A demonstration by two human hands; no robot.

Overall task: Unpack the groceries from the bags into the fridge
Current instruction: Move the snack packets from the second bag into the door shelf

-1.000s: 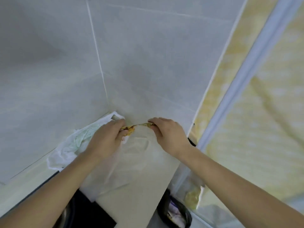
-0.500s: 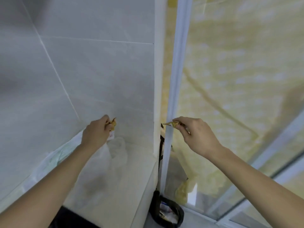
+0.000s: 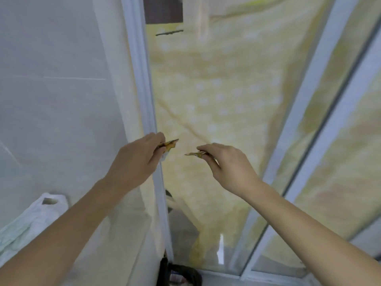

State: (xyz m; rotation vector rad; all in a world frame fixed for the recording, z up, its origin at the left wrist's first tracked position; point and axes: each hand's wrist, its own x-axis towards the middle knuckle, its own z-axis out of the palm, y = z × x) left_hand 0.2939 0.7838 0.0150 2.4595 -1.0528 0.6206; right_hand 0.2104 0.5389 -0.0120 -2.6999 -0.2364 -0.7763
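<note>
Black bin (image 3: 181,274) at your feet, one, contents unclear. White plastic bag (image 3: 39,215) on the worktop (image 3: 115,234), one: soft, light, best lifted by its handle loop. Two gold wrapper scraps, thin and flimsy: one (image 3: 170,143) pinched in your left hand (image 3: 137,159), one (image 3: 194,154) pinched in your right hand (image 3: 228,165). Beyond, one yellow dotted curtain (image 3: 216,96) behind glass. No fridge in view.

Down at your left you have a pale counter (image 3: 115,240), close to the tiled wall. A white plastic bag (image 3: 39,215) lies flat on it. On the floor (image 3: 218,280) below sits a black bin (image 3: 185,275), right by the counter's edge.
</note>
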